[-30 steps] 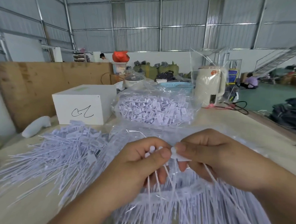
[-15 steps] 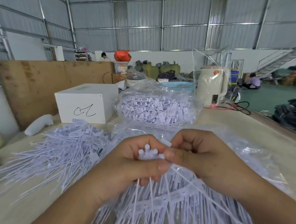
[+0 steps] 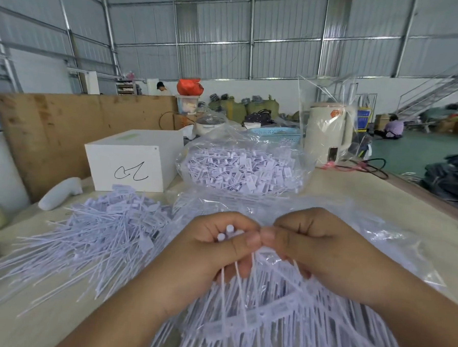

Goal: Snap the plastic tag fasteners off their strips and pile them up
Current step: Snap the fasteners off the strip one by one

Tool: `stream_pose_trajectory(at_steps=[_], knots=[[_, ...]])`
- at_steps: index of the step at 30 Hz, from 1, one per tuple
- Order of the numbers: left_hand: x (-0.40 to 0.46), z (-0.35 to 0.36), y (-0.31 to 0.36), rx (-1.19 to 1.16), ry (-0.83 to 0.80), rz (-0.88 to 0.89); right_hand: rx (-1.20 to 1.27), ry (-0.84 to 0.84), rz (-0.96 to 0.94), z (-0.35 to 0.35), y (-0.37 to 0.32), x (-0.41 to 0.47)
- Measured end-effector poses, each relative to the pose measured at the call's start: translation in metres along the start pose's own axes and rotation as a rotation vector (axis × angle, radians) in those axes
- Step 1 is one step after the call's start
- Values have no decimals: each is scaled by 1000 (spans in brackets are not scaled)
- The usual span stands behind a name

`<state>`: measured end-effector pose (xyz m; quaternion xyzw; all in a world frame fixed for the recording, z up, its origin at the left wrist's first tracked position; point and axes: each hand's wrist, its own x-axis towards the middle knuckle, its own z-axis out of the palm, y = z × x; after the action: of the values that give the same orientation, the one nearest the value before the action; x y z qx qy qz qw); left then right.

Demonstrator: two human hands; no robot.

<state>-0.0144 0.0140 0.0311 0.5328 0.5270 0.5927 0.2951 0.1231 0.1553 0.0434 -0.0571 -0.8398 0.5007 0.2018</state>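
Leftmost, a loose pile of fasteners (image 3: 92, 235) spread on the table (image 3: 380, 207). Far behind it, a white box (image 3: 132, 165); right of that, a clear bag of fasteners (image 3: 244, 168). Near centre, left hand (image 3: 205, 257) grips a bundle of fasteners (image 3: 229, 230), thumb to thumb with right hand (image 3: 319, 247), which apparently pinches the strip (image 3: 268, 310). Far right, a cream kettle (image 3: 326, 136).

Pale lilac fasteners (image 3: 230, 233) on a strip (image 3: 268, 308) held near centre; loose pile (image 3: 108, 230) lies left.
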Motion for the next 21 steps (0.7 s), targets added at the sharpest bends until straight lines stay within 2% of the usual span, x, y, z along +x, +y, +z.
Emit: stream_pose_trajectory(at_steps=[4,7,11,17,19,21], knots=[[4,21,-3,-39,290,49,-194,334,-63,20,1,2],[2,33,-1,-17,418,98,-396,563,-168,31,-5,3],[-2,43,3,49,532,143,-693,748,-316,39,-12,2],[-2,50,6,18,599,158,-754,872,-502,42,-10,3],[1,51,2,-75,612,106,-778,851,-512,41,-6,5],[3,48,0,-231,597,35,-731,751,-450,39,0,9]])
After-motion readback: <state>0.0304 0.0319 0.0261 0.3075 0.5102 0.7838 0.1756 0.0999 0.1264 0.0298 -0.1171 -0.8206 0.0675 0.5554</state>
